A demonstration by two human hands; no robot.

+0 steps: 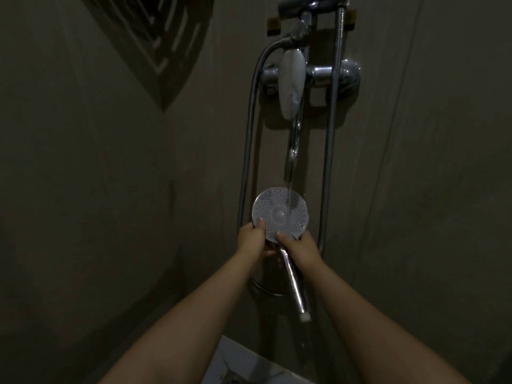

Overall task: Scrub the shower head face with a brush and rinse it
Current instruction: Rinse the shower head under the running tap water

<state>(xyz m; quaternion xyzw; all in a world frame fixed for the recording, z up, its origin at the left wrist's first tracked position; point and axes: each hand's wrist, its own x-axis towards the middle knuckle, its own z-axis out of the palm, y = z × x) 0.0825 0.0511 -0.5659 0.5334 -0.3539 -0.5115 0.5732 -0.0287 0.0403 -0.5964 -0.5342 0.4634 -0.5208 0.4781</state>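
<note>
While both bare forearms reach forward and up from the bottom corners, the wall point(97, 189) fills most of the dim view. Chrome mixer point(332, 74) sits high, hoses looping below it. Water stream point(291, 167) falls onto the shower head point(285, 209), face up toward the camera, handle angled down-right. Left hand point(250, 239) curls round its lower-left rim, thumb on the face. Right hand point(300, 246) grips the neck, fingers closed, probably underneath too.
</note>
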